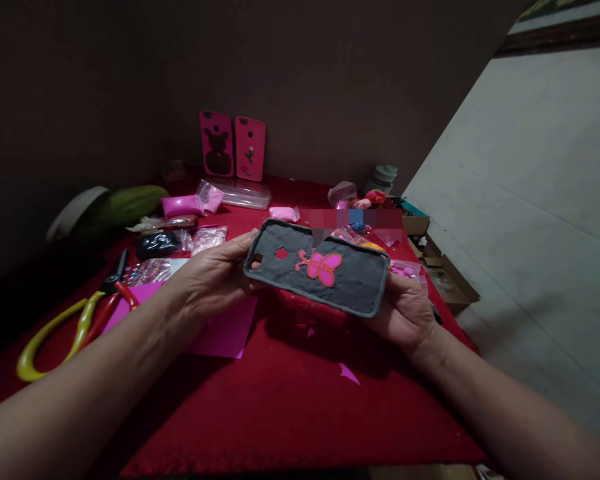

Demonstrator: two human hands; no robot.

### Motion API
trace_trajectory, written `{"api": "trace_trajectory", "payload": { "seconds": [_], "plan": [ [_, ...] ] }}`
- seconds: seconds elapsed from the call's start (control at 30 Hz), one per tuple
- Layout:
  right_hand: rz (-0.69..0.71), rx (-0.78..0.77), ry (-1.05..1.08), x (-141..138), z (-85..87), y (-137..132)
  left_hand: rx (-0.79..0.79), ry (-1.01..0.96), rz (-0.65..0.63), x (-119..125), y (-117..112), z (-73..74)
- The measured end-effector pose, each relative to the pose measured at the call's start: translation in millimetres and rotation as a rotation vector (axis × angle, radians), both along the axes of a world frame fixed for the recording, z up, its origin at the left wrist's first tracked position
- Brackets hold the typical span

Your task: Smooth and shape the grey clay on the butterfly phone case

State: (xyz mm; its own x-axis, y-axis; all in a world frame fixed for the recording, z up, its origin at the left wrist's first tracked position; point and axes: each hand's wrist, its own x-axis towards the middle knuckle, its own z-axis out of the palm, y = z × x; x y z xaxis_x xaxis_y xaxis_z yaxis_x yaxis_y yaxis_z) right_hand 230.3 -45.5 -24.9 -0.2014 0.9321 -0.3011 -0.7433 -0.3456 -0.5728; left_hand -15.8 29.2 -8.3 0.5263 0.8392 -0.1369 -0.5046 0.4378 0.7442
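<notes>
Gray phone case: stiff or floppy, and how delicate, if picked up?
The gray phone case is probably fairly stiff: left hand and right hand hold opposite ends without clear sag. It looks thin, so likely light. Its back looks uneven, clay-like; pressing might dent it.

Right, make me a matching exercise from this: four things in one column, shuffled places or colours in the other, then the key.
1. Butterfly case
2. Scissors
3. Bear case
4. Paper-thin sheet

A. Standing beside a second pink case
B. Bright pink, lying flat
C. Held by left hand and right hand
D. Yellow, red and black

Pairs: 1-C, 2-D, 3-A, 4-B
</notes>
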Motion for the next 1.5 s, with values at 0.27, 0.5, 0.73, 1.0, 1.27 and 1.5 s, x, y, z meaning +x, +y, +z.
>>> {"api": "trace_trajectory", "payload": {
  "seconds": [0.27, 0.5, 0.73, 1.0, 1.27, 1.5],
  "plan": [
    [0.044, 0.127, 0.000, 0.5, -0.2, 0.9, -0.017, -0.001, 0.029, -0.1, 3.2, -5.0],
    [0.018, 0.091, 0.019, -5.7, 7.7, -1.3, -0.060, 0.030, 0.056, 3.5, -0.7, -1.8],
    [-0.043, 0.082, 0.007, -1.3, 14.5, -0.4, -0.075, 0.041, 0.071, 11.3, -7.5, 2.7],
    [-0.104, 0.003, -0.019, -3.7, 18.9, 2.5, -0.089, 0.048, 0.056, 11.0, -6.3, 1.7],
    [-0.073, -0.015, -0.107, 7.9, 25.6, 0.5, -0.039, 0.187, -0.123, 4.4, -9.8, 3.1],
    [0.262, -0.072, -0.194, 4.4, 17.1, -3.5, 0.266, 0.511, 0.156, -11.9, 1.1, 8.9]
  ]
}}
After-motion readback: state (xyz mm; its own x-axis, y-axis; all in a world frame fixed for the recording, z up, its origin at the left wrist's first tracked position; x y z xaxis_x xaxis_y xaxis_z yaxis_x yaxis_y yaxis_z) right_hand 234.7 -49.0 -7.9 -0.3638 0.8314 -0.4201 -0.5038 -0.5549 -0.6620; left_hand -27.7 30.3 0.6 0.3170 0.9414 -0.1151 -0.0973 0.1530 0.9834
